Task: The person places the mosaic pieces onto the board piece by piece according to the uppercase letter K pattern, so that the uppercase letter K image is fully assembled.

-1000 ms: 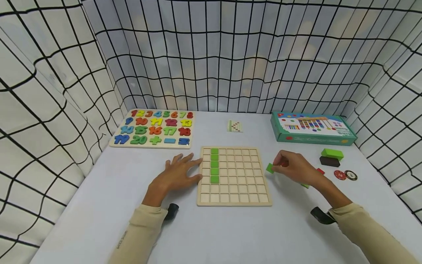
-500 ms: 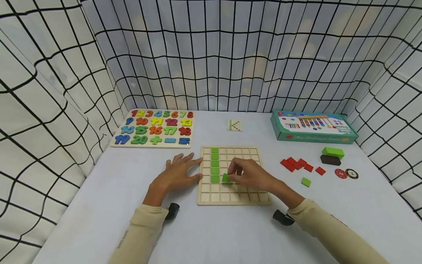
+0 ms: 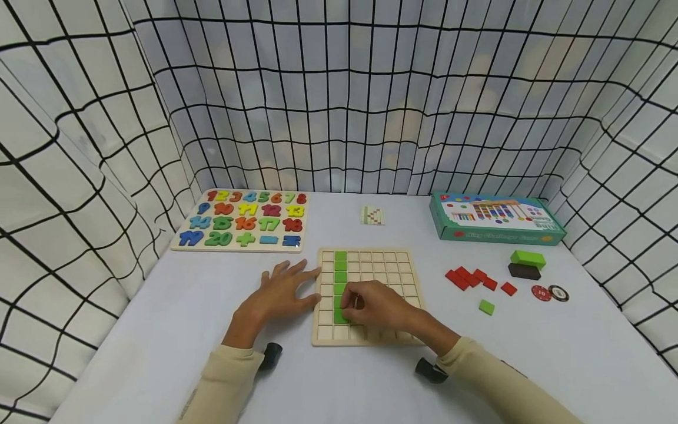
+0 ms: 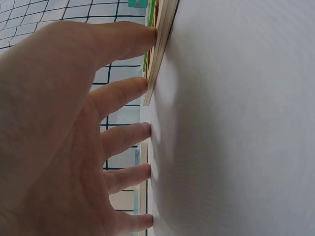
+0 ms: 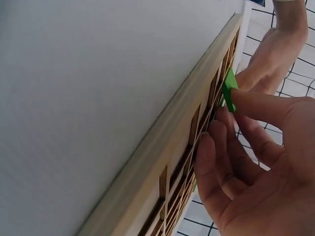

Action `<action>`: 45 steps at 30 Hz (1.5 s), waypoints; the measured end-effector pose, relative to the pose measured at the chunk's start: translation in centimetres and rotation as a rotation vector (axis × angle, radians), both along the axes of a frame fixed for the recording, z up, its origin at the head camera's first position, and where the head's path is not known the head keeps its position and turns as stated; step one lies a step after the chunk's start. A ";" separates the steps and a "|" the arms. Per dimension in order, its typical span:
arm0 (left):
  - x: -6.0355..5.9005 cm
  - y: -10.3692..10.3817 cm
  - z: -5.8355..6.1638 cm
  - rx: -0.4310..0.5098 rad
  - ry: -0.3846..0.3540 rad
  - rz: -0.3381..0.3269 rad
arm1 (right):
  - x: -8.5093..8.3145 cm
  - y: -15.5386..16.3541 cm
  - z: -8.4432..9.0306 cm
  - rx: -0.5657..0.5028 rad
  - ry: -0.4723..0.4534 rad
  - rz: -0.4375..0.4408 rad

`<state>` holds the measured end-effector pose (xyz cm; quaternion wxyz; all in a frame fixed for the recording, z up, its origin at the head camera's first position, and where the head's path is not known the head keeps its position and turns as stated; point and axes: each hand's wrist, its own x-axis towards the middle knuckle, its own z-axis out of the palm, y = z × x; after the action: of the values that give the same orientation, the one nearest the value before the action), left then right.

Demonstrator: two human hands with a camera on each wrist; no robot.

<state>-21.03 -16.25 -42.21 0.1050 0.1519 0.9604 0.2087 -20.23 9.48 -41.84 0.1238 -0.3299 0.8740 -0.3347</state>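
On grid board (image 3: 365, 297), rt hand (image 3: 373, 306) pinching green tile (image 5: 228, 88) per wrist cam, lt hand (image 3: 278, 291) spread flat.

A bright green tile (image 3: 340, 316) is showing on the pale wooden grid board (image 3: 402, 277), under a column of green tiles (image 3: 340, 277). Red tiles (image 3: 471, 278) are lying on the white worktop (image 3: 159, 341), and white cloth with black grid lines (image 3: 339, 94) is hanging behind.

Two boards (image 3: 365, 297), one box (image 3: 495, 219), five red tiles (image 3: 477, 278), two chips (image 3: 549, 292).

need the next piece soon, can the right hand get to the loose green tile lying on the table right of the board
Probably yes: the right hand is busy pinching a green tile at the board, but bare table separates it from the loose green tile.
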 end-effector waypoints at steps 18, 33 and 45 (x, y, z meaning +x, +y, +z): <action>0.6 -0.1 -0.2 0.023 0.010 0.027 | 0.2 0.8 -0.3 -0.059 0.026 0.018; 1.0 0.1 -0.6 0.038 -0.006 0.055 | -0.1 15.2 3.9 0.235 -0.029 -0.195; 1.0 0.1 -0.2 0.012 0.019 0.039 | 0.7 22.7 3.5 0.404 -0.158 -0.351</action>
<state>-19.99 -16.15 -42.38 0.0907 0.1358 0.9628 0.2152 -19.51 32.16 -38.29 0.1952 -0.1150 0.9544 -0.1946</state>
